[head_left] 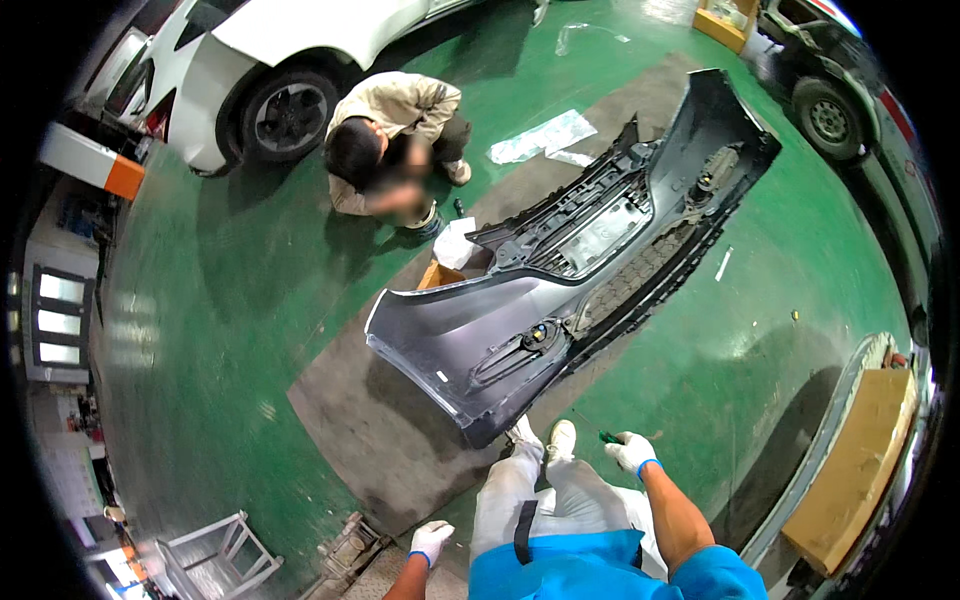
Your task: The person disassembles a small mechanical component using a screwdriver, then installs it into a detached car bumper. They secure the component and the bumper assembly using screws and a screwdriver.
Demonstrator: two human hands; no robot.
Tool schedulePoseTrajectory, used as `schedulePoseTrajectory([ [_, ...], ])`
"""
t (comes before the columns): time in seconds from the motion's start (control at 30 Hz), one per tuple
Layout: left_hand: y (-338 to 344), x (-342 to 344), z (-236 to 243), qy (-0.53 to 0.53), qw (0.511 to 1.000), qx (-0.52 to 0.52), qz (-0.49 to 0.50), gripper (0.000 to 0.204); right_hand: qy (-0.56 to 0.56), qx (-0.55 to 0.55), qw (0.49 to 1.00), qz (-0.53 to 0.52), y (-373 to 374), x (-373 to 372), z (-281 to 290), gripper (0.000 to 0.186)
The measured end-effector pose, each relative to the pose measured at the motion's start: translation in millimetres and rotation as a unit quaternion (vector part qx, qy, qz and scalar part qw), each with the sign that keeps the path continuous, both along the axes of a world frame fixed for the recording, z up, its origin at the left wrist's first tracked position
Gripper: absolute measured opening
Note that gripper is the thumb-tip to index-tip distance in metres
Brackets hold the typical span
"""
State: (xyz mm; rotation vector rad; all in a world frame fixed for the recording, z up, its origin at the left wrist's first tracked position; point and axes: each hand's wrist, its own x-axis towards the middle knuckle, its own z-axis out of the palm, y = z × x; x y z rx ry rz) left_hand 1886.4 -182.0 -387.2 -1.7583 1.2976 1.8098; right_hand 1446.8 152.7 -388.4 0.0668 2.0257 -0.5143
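My right hand [632, 453], in a white glove with a blue cuff, is closed around the green handle of a screwdriver [608, 437]. Its thin shaft points up and left toward the bumper. My left hand [432, 541], also gloved in white, hangs low by my left leg; its fingers look loosely curled, with nothing visible in them. In front of my feet lies a large dark grey car bumper cover [500, 308], its inner side showing. Neither hand touches it. Fog lamp parts [541, 336] and a honeycomb grille [640, 288] are fitted in it.
Across the bumper, a co-worker [395, 130] squats beside a white car [300, 35]. Plastic wrapping [543, 136] lies on the green floor. A cardboard box [850, 470] stands at the right, a metal frame [220, 560] at the lower left. Another vehicle's wheel [829, 118] is far right.
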Motion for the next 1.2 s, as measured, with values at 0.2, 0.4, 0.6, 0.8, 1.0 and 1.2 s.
schedulePoseTrajectory([
  [0.2,11.6,-20.8,27.1,0.012,0.999,-0.008,-0.028,0.038,0.052,0.014,0.998,-0.026,55.4,22.8,0.7,0.053],
  [0.4,5.9,-49.0,49.8,0.037,0.994,-0.077,-0.066,0.042,0.014,0.028,0.998,-0.057,115.2,41.3,-0.6,0.044],
  [0.6,19.9,-53.6,73.2,0.082,0.991,-0.104,-0.009,0.042,-0.022,0.028,0.999,-0.038,121.1,38.0,-6.7,0.039],
  [0.8,38.1,-14.9,77.4,0.064,0.989,-0.127,-0.027,0.047,-0.082,-0.079,0.977,-0.178,108.6,40.2,-32.6,0.037],
  [1.0,59.2,31.0,106.9,-0.01,0.988,-0.152,0.01,0.049,-0.139,-0.111,0.955,-0.239,77.0,28.6,-46.0,0.028],
  [1.2,81.1,152.8,69.1,0.099,0.795,-0.427,-0.419,0.027,-0.315,-0.22,0.858,-0.341,49.1,10.5,-43.7,0.019],
])
